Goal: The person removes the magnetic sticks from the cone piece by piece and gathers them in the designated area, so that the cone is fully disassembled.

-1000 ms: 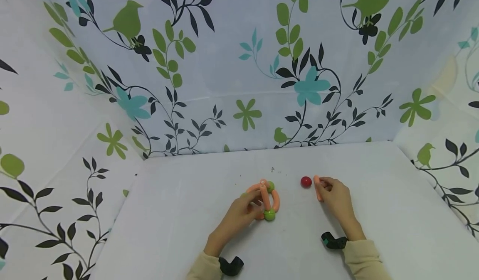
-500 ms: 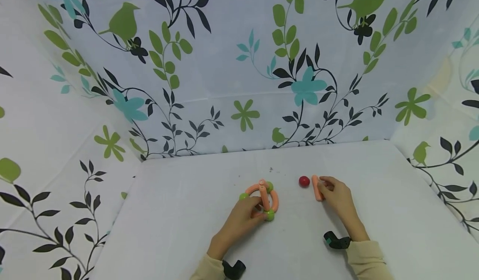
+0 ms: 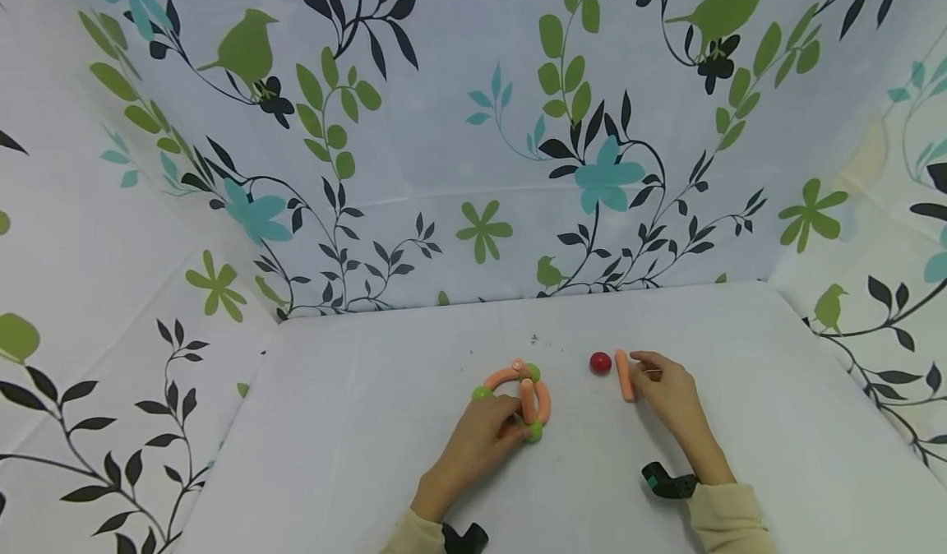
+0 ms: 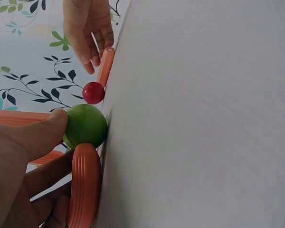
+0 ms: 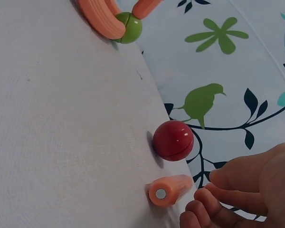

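Note:
My left hand grips a toy frame of orange rods joined by green balls. In the left wrist view its thumb presses on the near green ball, and the fingers lie under and behind it. One straight orange rod rises from that ball; a curved one lies along the table. My right hand hovers beside a loose orange rod, its fingers relaxed and bent. In the right wrist view a gap separates the fingertips from this rod, which has a silvery end disc. A red ball sits just left of the rod.
The white table meets a patterned cloth at its back and sides. Black devices are strapped at both wrists. Small dark marks spot the table behind the frame.
My right hand has let go of the loose orange rod and drawn slightly to the right. The straight rod on the frame now leans lower, its top nearer to me.

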Available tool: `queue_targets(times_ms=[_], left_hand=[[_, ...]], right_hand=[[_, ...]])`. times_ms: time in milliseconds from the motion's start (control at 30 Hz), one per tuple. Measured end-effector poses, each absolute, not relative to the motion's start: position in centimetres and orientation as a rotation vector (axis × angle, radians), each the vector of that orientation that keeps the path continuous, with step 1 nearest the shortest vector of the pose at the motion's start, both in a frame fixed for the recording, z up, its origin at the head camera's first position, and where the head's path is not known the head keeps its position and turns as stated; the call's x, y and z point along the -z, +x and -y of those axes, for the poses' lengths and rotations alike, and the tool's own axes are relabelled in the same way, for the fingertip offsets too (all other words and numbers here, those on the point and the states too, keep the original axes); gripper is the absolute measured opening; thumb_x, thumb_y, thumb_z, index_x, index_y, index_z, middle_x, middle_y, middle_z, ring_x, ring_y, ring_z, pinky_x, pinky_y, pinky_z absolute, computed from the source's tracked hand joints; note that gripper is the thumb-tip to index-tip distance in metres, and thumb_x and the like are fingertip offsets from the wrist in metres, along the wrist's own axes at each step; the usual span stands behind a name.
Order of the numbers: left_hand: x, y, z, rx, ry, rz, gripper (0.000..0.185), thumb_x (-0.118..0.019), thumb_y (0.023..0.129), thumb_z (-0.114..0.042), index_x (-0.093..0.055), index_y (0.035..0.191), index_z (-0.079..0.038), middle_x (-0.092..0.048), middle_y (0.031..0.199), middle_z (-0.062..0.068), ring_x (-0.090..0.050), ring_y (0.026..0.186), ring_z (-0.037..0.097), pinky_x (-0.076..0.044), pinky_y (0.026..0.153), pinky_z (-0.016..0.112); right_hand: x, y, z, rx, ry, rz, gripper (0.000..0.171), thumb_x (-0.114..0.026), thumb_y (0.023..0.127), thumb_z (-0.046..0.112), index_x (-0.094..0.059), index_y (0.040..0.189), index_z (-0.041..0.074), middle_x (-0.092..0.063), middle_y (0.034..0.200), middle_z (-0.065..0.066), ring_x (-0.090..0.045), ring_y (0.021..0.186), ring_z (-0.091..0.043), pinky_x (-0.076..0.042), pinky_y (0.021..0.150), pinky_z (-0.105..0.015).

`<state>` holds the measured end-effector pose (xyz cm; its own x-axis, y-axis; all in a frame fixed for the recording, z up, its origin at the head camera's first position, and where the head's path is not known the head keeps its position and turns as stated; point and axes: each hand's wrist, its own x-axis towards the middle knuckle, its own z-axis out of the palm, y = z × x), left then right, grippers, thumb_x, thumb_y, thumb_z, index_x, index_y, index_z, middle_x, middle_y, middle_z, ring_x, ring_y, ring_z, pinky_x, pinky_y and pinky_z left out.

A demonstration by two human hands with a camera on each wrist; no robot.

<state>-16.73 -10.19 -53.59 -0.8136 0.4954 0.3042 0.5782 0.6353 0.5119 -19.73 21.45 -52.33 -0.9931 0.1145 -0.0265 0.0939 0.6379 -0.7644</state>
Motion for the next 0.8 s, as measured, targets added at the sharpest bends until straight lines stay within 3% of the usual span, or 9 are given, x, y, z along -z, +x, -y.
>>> queue_targets(times_ms=[233,467,533,800], left_hand=[[53.3,-17.0,10.0,0.876,-0.907,2.718,0.015,-0.080,0.091,-0.026,-0.072,0.101,-0.017,-0.073,0.089,-0.005,-0.060,0.080,0.006,-0.049,0.078,0.021],[53.4,-16.9,9.9,0.849,-0.889,2.770,0.013,-0.079,0.093,-0.027,-0.070,0.095,-0.019,-0.059,0.077,-0.011,-0.047,0.074,0.000,-0.040,0.071,0.017],[53.5,-16.8,9.9,0.840,-0.890,2.766,0.013,-0.079,0.093,-0.028,-0.069,0.094,-0.019,-0.053,0.074,-0.012,-0.043,0.072,-0.001,-0.036,0.070,0.016],[53.3,-16.5,10.1,0.797,-0.881,2.763,0.013,-0.077,0.094,-0.030,-0.069,0.095,-0.020,-0.050,0.074,-0.012,-0.042,0.072,0.000,-0.036,0.070,0.018]], right_hand=[[51.4,-19.7,-21.3,-1.324,-0.030,2.762,0.035,-0.061,0.105,0.019,-0.064,0.137,0.005,-0.069,0.126,-0.022,-0.068,0.117,-0.040,-0.059,0.091,-0.047],[51.7,-19.3,-20.2,-1.584,0.366,2.675,0.025,-0.066,0.103,0.019,-0.070,0.125,0.008,-0.072,0.123,-0.012,-0.067,0.100,-0.010,-0.058,0.078,-0.025],[51.7,-19.0,-19.5,-1.601,0.447,2.661,0.023,-0.067,0.102,0.019,-0.070,0.122,0.007,-0.072,0.120,-0.010,-0.065,0.100,-0.005,-0.057,0.082,-0.022],[51.3,-18.6,-17.5,-1.707,0.653,2.610,0.021,-0.068,0.102,0.017,-0.070,0.119,0.006,-0.072,0.117,-0.017,-0.071,0.101,-0.017,-0.058,0.083,-0.024]])
